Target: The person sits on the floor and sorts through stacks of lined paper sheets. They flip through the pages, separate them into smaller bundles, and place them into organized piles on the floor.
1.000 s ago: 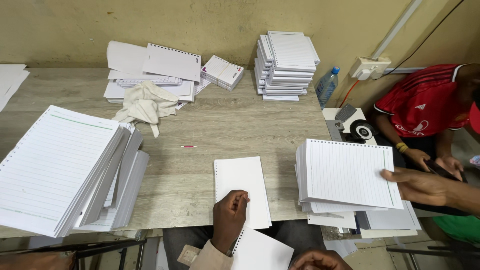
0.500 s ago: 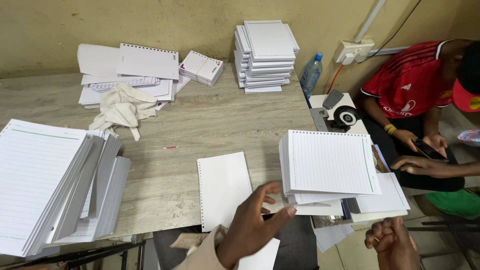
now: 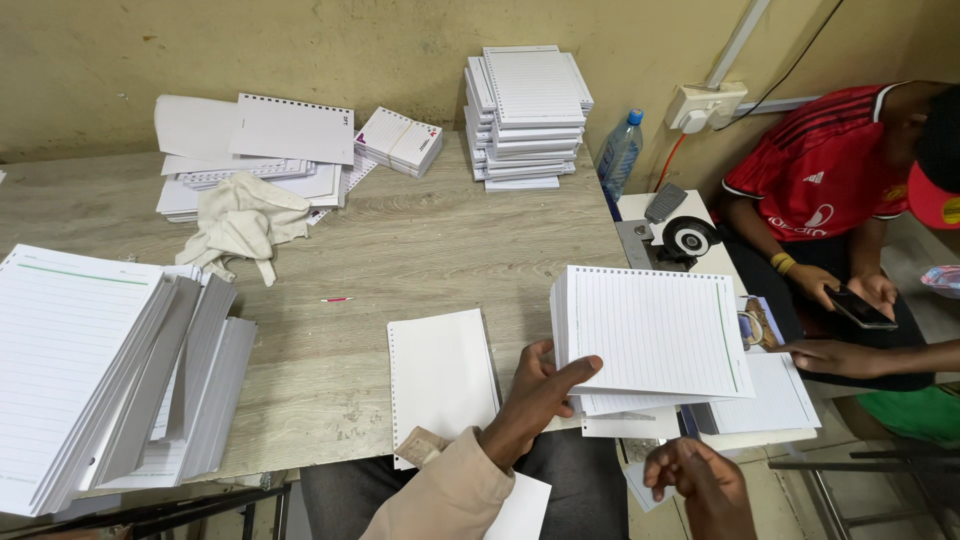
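A thick stack of lined punched sheets [image 3: 655, 335] lies at the right end of the wooden table [image 3: 400, 240]. My left hand [image 3: 535, 395], in a beige sleeve, grips the stack's lower left corner, thumb on top and fingers along the left edge. A blank white punched sheet [image 3: 440, 375] lies just left of that hand. My right hand [image 3: 700, 480] hovers below the table's front edge with loosely curled fingers and nothing in it.
Fanned lined stacks [image 3: 90, 370] fill the left front. A crumpled cloth [image 3: 245, 220], loose pads [image 3: 260, 145], a tall stack [image 3: 530, 110] and a water bottle [image 3: 620, 150] sit at the back. A person in a red shirt [image 3: 825, 170] holds a phone [image 3: 858, 308]; another person's hand [image 3: 830, 355] rests on papers.
My left hand left the blank white sheet and moved right onto the lined stack's corner. My right hand went from the stack's right side down below the table edge.
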